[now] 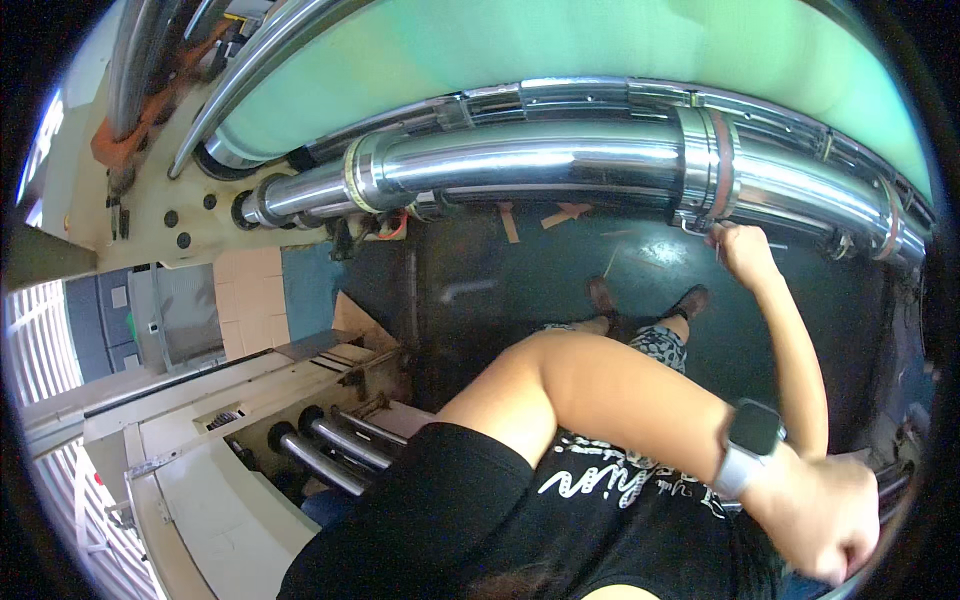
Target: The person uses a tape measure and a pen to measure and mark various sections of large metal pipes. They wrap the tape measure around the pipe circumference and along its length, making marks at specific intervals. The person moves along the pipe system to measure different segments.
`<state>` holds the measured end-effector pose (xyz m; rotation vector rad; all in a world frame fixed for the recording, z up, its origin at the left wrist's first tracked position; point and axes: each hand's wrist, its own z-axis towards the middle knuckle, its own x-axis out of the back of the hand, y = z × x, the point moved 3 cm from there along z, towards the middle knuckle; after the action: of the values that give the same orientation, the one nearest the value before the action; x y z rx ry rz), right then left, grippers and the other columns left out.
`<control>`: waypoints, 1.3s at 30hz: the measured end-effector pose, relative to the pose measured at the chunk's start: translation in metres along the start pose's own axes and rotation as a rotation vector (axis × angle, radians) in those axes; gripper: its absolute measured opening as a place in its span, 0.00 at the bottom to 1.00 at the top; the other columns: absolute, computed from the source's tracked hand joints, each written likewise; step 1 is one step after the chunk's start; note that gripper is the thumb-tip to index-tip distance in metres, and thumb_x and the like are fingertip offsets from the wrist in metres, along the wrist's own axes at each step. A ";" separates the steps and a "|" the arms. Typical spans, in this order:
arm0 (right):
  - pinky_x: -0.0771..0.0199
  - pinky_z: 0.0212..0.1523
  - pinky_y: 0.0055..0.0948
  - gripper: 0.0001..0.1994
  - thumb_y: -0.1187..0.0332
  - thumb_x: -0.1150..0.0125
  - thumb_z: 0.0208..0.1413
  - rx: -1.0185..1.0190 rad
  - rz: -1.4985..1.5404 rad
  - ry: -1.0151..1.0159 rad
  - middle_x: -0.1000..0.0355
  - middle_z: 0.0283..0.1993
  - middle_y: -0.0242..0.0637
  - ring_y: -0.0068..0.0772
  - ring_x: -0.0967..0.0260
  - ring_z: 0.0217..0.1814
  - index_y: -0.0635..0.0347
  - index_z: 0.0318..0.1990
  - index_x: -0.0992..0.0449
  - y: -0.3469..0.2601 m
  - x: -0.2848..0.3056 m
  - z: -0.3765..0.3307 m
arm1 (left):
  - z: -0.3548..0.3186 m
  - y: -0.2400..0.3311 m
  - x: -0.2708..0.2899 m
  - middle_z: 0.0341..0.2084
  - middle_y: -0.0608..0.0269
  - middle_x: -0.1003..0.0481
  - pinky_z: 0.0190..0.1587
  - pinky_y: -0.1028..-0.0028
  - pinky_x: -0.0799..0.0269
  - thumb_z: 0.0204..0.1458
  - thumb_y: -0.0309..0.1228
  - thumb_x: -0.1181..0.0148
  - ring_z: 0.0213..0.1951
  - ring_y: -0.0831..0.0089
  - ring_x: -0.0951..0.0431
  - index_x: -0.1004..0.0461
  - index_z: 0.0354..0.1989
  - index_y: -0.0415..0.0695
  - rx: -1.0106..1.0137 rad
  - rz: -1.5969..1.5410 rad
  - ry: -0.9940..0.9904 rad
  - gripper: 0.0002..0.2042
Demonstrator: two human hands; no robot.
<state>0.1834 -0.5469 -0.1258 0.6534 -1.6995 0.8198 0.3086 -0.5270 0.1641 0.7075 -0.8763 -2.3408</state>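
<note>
The chrome roller [540, 160] runs horizontally across the upper part of the view, below a large pale green cylinder [560, 50]. A metal collar [705, 165] with an orange band encircles the roller right of centre. The right hand [745, 250] reaches up to the underside of this collar, fingers curled against it; whether they grip anything cannot be determined. The left hand [825, 520], arm crossed over the body and wearing a wristwatch [750, 440], is closed into a fist at lower right. Dark floor [500, 290] lies below. Smaller steel rollers [330, 450] sit at lower left.
</note>
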 end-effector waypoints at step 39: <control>0.40 0.30 0.34 0.16 0.60 0.61 0.59 -0.733 0.883 0.694 0.40 0.22 0.45 0.40 0.42 0.25 0.64 0.27 0.37 -0.065 -0.145 0.003 | -0.497 0.002 0.202 0.14 0.59 0.29 0.26 0.69 0.36 0.50 0.37 0.50 0.19 0.69 0.28 0.31 0.21 0.39 1.518 0.920 0.883 0.13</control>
<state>0.2695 -0.5867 -0.2536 -0.8609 -1.4247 0.7801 0.4772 -0.8677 -0.2151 1.2766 -1.8299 -0.1617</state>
